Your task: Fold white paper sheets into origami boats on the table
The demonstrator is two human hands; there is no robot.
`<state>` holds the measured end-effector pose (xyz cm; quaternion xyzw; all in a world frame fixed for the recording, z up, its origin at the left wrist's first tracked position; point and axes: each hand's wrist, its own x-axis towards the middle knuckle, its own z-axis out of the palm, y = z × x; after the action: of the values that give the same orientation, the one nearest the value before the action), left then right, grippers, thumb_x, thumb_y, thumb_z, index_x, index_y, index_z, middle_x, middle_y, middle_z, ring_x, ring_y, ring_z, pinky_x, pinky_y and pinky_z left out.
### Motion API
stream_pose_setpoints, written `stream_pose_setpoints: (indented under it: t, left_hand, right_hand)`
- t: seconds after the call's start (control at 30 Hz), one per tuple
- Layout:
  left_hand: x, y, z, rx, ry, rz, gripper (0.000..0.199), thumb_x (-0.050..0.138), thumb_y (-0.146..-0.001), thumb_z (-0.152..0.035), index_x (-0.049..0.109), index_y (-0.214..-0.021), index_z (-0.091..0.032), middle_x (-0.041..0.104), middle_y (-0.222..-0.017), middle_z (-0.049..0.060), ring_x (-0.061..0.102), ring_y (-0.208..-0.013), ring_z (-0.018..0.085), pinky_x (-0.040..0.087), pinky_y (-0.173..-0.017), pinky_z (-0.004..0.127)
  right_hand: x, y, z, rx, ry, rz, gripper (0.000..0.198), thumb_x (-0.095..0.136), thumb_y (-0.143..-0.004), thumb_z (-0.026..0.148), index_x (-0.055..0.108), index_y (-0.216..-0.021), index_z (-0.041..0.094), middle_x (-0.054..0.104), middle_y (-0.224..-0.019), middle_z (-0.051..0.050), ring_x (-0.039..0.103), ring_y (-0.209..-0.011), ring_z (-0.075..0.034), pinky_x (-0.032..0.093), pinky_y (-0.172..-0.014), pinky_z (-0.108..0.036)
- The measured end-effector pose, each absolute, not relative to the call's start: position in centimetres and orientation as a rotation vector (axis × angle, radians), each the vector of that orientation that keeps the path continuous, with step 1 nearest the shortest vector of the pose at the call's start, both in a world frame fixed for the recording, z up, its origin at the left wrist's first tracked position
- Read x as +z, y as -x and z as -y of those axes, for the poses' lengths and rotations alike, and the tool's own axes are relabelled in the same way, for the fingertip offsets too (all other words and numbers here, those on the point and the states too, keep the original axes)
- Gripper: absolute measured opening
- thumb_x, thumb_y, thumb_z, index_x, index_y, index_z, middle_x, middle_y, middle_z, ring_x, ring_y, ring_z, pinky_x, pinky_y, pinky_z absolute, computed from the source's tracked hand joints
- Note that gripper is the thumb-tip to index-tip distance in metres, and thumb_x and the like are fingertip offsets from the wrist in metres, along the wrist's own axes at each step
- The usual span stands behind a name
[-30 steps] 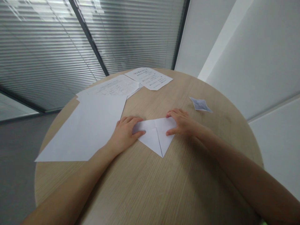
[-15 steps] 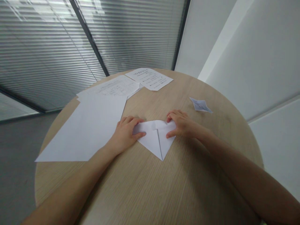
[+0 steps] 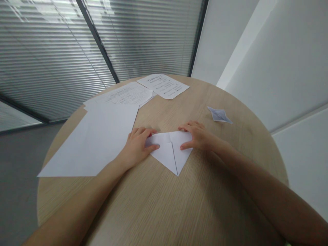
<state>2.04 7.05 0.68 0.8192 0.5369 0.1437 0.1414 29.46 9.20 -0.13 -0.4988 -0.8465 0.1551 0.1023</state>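
A white folded paper [image 3: 170,150] lies on the round wooden table, its point facing me and two flaps meeting along a middle seam. At its left corner my left hand [image 3: 138,145] grips it, thumb on top and fingers curled at the far edge. My right hand [image 3: 198,136] has the right corner between thumb and fingers, the fingers reaching over the far edge. Both corners are partly hidden by the hands. Beyond my right hand sits a small folded paper boat-like shape [image 3: 219,115], pointed at both ends.
A large blank white sheet [image 3: 94,143] lies to the left, its near corner jutting past the table [image 3: 159,212] edge. Printed sheets [image 3: 164,85] overlap at the back. Window blinds [image 3: 153,37] stand behind, and a white wall [image 3: 289,61] rises at the right.
My right fingers have shifted slightly left along the far edge of the folded paper. That edge, bulging upward before, now looks flatter and straighter. My left hand has stayed in place.
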Motion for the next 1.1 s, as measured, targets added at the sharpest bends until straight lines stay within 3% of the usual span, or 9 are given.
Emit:
stream_pose_setpoints:
  t: [0.37,0.6,0.77,1.1]
  left_hand:
    - [0.75,-2.21,-7.0,0.374,-2.354,-1.56,0.061,0.069,-0.081,-0.036,0.052,-0.138,-0.021,0.059,-0.116,0.01,0.049,-0.118,0.031,0.037,-0.104,0.049]
    - [0.62,-2.07,-6.84,0.41,-2.38,-1.519,0.058,0.067,-0.083,-0.034,0.05,-0.138,-0.026,0.057,-0.124,0.009,0.048,-0.122,0.031,0.037,-0.104,0.05]
    - [0.43,-1.91,-6.89,0.415,-2.393,-1.523,0.057,0.067,-0.083,-0.036,0.05,-0.137,-0.026,0.058,-0.13,0.008,0.046,-0.126,0.031,0.035,-0.106,0.05]
    - [0.47,-1.94,-6.9,0.432,-2.408,-1.495,0.054,0.066,-0.083,-0.037,0.053,-0.134,-0.026,0.06,-0.131,0.008,0.046,-0.127,0.032,0.034,-0.107,0.051]
  right_hand:
    - [0.03,-29.19,-9.12,0.466,1.446,2.506,0.065,0.082,-0.065,0.053,0.064,-0.118,0.02,0.063,-0.113,-0.012,0.054,-0.112,-0.032,0.035,-0.099,-0.047]
    - [-0.14,-29.21,-9.18,0.47,1.414,2.495,0.071,0.084,-0.064,0.05,0.059,-0.122,0.018,0.063,-0.123,-0.013,0.053,-0.119,-0.034,0.035,-0.101,-0.049]
    - [-0.16,-29.33,-9.12,0.437,1.345,2.543,0.079,0.082,-0.068,0.051,0.054,-0.135,0.019,0.06,-0.13,-0.015,0.051,-0.123,-0.035,0.032,-0.105,-0.051]
    - [0.09,-29.46,-8.67,0.389,1.284,2.544,0.071,0.082,-0.07,0.048,0.059,-0.131,0.021,0.062,-0.127,-0.013,0.053,-0.121,-0.033,0.033,-0.106,-0.051]
